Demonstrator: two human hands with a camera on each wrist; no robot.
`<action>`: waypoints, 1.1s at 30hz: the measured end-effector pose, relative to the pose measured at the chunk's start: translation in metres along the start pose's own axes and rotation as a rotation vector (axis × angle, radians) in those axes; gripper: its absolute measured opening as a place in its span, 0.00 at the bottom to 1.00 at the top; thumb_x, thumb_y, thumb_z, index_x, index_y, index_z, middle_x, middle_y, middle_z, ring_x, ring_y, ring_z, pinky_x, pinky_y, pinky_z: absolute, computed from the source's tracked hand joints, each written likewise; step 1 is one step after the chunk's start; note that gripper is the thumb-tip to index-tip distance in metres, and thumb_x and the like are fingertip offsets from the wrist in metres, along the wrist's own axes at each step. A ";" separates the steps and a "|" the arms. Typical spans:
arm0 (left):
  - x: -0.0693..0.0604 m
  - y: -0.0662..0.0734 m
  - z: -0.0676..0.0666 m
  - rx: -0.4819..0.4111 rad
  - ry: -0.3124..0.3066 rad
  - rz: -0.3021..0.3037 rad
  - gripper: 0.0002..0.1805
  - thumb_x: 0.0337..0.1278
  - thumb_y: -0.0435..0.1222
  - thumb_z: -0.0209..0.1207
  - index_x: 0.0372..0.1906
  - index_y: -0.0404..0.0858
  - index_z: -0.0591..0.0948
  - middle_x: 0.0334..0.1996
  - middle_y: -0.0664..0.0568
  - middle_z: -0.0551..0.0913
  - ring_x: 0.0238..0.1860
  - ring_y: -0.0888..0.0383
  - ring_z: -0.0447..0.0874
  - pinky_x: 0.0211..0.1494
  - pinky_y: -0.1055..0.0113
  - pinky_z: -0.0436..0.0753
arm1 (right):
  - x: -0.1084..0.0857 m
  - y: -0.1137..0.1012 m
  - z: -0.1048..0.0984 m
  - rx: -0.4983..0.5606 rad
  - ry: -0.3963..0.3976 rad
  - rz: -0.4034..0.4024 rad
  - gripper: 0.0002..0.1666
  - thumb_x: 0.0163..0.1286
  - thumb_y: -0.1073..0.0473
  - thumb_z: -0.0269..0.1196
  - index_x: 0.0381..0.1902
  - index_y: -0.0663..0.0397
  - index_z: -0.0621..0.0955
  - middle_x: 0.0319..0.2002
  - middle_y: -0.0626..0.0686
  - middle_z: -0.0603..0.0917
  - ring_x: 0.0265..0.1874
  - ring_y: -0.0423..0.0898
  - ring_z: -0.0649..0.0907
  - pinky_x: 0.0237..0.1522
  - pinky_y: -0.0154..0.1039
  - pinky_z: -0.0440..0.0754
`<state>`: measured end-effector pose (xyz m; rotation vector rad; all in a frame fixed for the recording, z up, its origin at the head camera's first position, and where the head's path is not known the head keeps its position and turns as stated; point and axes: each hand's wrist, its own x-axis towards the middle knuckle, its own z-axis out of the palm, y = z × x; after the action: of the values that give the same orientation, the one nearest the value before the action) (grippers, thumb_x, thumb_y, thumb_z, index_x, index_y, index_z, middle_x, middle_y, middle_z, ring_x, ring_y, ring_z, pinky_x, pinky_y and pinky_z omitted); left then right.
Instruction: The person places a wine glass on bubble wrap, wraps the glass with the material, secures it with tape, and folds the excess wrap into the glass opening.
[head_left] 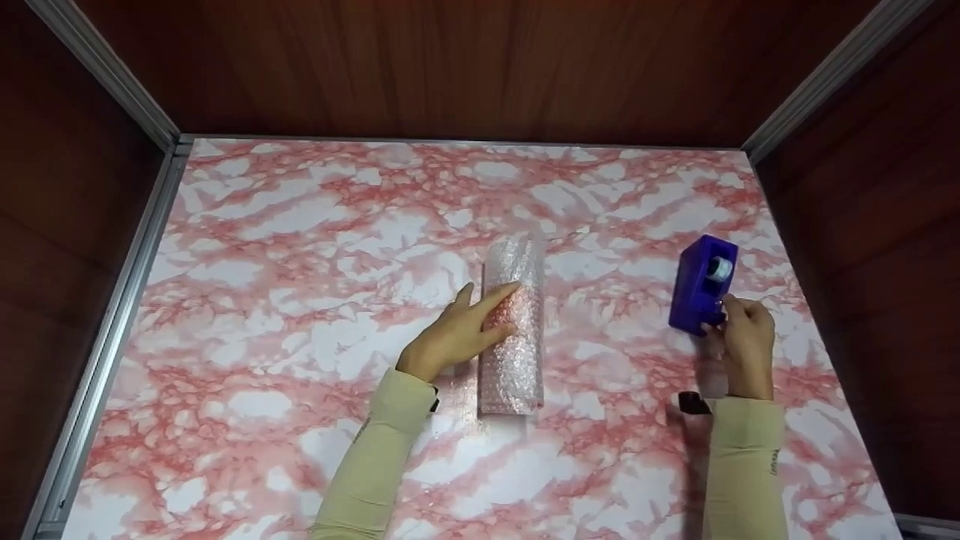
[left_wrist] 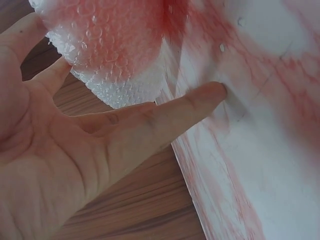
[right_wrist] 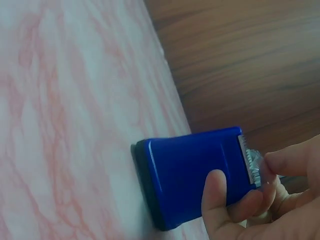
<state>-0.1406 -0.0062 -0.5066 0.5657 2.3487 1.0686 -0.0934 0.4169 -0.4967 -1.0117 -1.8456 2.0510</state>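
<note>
A cylinder of clear bubble wrap (head_left: 517, 367) lies lengthwise near the table's middle. Reddish colour shows through its layers (left_wrist: 112, 45) in the left wrist view; what is inside, if anything, I cannot tell. My left hand (head_left: 450, 337) rests on its left side, fingers spread and mostly straight. To the right, a blue tape dispenser (head_left: 688, 296) holds a small roll of tape (head_left: 720, 270). At its toothed cutter, my right hand (head_left: 750, 341) pinches the loose end of clear tape (right_wrist: 256, 161) between thumb and finger. Another fingertip touches the dispenser's side (right_wrist: 180, 175).
The tabletop (head_left: 337, 322) has a red and white marbled surface. Dark wood panels (head_left: 465, 67) with metal rails (head_left: 112, 330) enclose its back and sides.
</note>
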 end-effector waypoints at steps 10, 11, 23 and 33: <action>0.000 0.000 0.001 0.004 0.006 -0.022 0.36 0.66 0.63 0.52 0.73 0.84 0.48 0.78 0.35 0.37 0.73 0.29 0.47 0.63 0.30 0.63 | -0.001 0.019 0.002 0.162 0.079 -0.075 0.13 0.75 0.61 0.58 0.32 0.63 0.69 0.33 0.54 0.69 0.19 0.42 0.70 0.29 0.35 0.83; 0.000 0.000 0.001 0.004 0.007 -0.021 0.36 0.66 0.63 0.52 0.73 0.84 0.48 0.78 0.35 0.38 0.73 0.28 0.47 0.63 0.30 0.63 | -0.001 0.021 0.003 0.184 0.091 -0.091 0.13 0.75 0.62 0.58 0.31 0.64 0.69 0.34 0.54 0.70 0.21 0.43 0.72 0.29 0.35 0.83; 0.000 -0.002 0.002 0.011 0.020 0.000 0.36 0.67 0.63 0.51 0.74 0.82 0.49 0.78 0.34 0.39 0.73 0.27 0.48 0.64 0.31 0.64 | -0.004 0.046 0.008 0.457 0.167 -0.182 0.13 0.72 0.72 0.53 0.25 0.66 0.68 0.29 0.56 0.76 0.23 0.46 0.78 0.31 0.37 0.83; 0.000 -0.001 0.001 0.007 0.007 -0.026 0.36 0.66 0.64 0.51 0.74 0.83 0.48 0.79 0.36 0.38 0.74 0.28 0.46 0.64 0.30 0.62 | -0.014 0.061 0.013 0.580 0.129 -0.184 0.10 0.71 0.73 0.58 0.28 0.69 0.74 0.30 0.59 0.77 0.28 0.48 0.81 0.41 0.40 0.85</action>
<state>-0.1399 -0.0061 -0.5079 0.5337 2.3600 1.0523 -0.0734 0.3864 -0.5494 -0.7569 -1.1206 2.1496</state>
